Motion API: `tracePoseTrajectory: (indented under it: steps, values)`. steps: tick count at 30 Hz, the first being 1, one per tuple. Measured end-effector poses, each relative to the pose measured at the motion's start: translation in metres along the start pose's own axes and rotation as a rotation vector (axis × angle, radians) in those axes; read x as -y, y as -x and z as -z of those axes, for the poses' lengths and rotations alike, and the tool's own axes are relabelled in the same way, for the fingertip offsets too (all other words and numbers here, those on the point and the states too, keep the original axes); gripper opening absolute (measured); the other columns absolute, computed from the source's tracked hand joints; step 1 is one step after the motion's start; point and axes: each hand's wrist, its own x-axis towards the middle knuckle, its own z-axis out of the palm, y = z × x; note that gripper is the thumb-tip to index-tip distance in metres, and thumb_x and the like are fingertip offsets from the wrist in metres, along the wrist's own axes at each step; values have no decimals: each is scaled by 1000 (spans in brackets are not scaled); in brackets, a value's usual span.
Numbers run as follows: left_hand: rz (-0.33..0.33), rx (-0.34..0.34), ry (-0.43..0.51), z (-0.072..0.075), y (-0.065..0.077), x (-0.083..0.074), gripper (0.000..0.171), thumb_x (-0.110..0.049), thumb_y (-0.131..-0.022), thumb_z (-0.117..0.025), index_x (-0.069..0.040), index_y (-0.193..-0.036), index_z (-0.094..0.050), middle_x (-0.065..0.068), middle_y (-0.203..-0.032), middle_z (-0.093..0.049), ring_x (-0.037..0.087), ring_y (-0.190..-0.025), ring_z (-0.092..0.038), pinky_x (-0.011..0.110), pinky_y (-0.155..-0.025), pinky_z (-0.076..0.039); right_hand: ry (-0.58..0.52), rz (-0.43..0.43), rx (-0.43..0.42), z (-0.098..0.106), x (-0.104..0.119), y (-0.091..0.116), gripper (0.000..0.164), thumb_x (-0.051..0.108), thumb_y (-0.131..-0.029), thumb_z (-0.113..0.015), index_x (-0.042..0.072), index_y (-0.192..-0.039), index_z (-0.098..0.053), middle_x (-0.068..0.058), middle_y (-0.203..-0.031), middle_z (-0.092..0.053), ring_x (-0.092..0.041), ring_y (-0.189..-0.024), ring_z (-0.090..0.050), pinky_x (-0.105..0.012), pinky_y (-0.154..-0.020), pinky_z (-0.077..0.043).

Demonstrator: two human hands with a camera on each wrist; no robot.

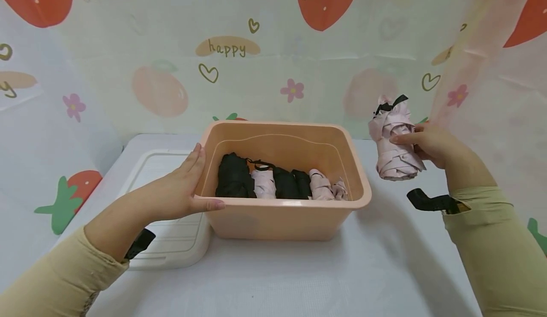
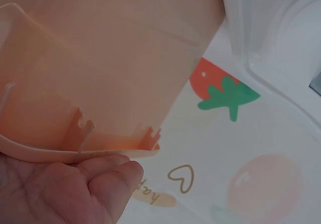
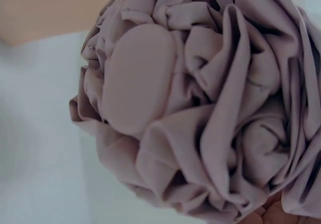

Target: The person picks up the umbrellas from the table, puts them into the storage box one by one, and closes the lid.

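Observation:
My right hand [image 1: 436, 146] grips a pale pink folded umbrella [image 1: 395, 151] with a black strap at its top, held up to the right of the peach plastic bin [image 1: 273, 219]. Its oval handle end [image 3: 139, 78] shows among crumpled folds in the right wrist view. My left hand [image 1: 181, 186] rests with straight fingers along the bin's left side, thumb on the front rim. Inside the bin stand a black folded umbrella [image 1: 234, 177], a pink bundle [image 1: 264, 183], a black bundle [image 1: 286, 183] and further pink bundles [image 1: 320, 185]. The front wall hides their lower parts.
A white plastic lid [image 1: 171, 246] lies on the table left of the bin, partly behind my left arm. The white table [image 1: 273, 279] runs back to a printed curtain [image 1: 265, 79] with strawberries, hearts and flowers, which also hangs at both sides.

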Motion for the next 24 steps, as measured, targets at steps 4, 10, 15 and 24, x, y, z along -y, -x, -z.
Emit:
tracePoseTrajectory:
  steps: [4, 10, 15, 24]
  values:
    - [-3, 0, -1, 0, 0, 0, 123, -79, -70, -46, -4, -142, 19, 10, -149, 23, 29, -139, 7, 51, -108, -13, 1, 38, -36, 2, 23, 2, 59, 36, -89, -58, -8, -120, -36, 2, -91, -55, -6, -76, -57, -19, -70, -50]
    - [-2, -2, 2, 1, -1, 0, 123, -79, -69, -46, -4, -142, 18, 11, -149, 22, 30, -139, 6, 51, -108, -13, -21, 72, -48, 1, 63, 5, 60, 38, -86, -61, -5, -120, -37, 3, -88, -57, -7, -75, -59, -22, -68, -51]
    - [2, -5, 7, 1, -2, -1, 124, -80, -69, -47, -3, -142, 18, 11, -149, 22, 30, -139, 6, 50, -109, -13, -39, 114, -19, -8, 93, 5, 61, 35, -86, -63, -4, -124, -37, 2, -93, -58, -8, -79, -61, -22, -71, -51]
    - [3, -4, 16, 1, 0, 0, 124, -79, -69, -47, -4, -142, 18, 10, -149, 22, 29, -139, 6, 51, -109, -13, -113, 187, 44, -47, 120, -6, 50, 25, -87, -62, -6, -121, -42, -4, -95, -57, -12, -80, -60, -23, -71, -51]
